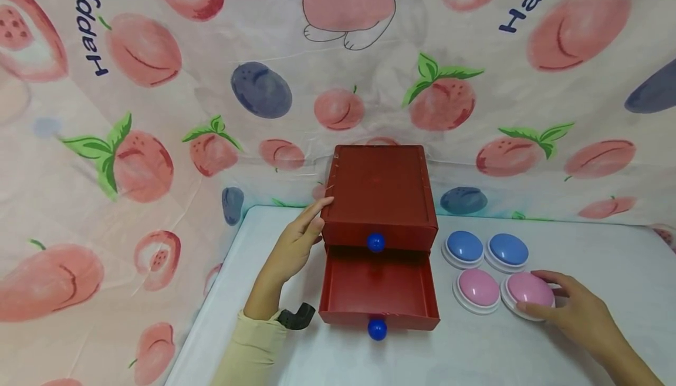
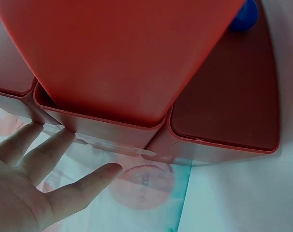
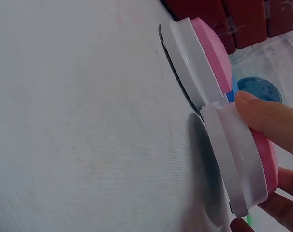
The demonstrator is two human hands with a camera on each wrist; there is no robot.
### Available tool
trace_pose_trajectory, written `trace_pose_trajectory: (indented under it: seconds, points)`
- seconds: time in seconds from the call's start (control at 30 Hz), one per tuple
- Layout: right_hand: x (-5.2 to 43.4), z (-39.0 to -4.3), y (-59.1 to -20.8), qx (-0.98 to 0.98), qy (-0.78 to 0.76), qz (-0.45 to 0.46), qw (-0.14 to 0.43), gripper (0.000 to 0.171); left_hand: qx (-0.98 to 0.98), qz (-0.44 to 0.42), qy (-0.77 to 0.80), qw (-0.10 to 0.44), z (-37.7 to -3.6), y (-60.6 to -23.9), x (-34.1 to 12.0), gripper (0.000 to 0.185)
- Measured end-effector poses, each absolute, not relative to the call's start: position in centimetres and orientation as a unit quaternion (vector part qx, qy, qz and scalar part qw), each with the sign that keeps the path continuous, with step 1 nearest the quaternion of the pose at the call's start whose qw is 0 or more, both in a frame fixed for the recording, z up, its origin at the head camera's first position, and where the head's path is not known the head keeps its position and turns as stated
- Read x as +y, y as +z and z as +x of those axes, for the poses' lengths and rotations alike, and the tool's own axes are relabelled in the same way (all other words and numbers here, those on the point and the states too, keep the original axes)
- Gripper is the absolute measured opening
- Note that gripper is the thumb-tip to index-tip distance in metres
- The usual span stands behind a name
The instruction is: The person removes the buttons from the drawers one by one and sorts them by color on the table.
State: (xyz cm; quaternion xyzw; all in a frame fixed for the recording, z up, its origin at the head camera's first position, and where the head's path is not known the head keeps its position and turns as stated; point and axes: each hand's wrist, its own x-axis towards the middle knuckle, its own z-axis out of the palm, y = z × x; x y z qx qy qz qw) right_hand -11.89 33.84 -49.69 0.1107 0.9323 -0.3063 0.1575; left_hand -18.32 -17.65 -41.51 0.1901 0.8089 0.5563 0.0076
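Note:
A red drawer box [image 1: 381, 186] stands on the table with its lower drawer [image 1: 377, 289] pulled out; nothing lies inside that drawer. My left hand [image 1: 291, 250] is at the box's left side, its extended fingertips right at the wall. In the left wrist view those fingers [image 2: 47, 154] reach along the red side, thumb apart. With thumb and fingers my right hand [image 1: 578, 310] grips a pink dome push button [image 1: 530, 290] with a white base by its edges. A shadow shows under that base [image 3: 233, 159] in the right wrist view. Another pink button [image 1: 478, 287] sits just left of it.
Two blue dome buttons [image 1: 465, 247] with white bases sit behind the pink ones. Blue ball knobs [image 1: 377, 329] project from the drawer fronts. A fruit-print cloth [image 1: 338, 69] hangs close behind the box. The white table's left edge [image 1: 211, 304] runs beyond my left arm.

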Motion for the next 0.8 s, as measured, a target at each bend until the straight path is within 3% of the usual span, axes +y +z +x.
trace_pose_trajectory:
  seconds: [0.8]
  points:
    - [33.59, -11.98, -49.95, 0.939, -0.294, 0.101, 0.147, 0.113, 0.807, 0.199, 0.555, 0.007, -18.29, -41.47, -17.8, 0.045]
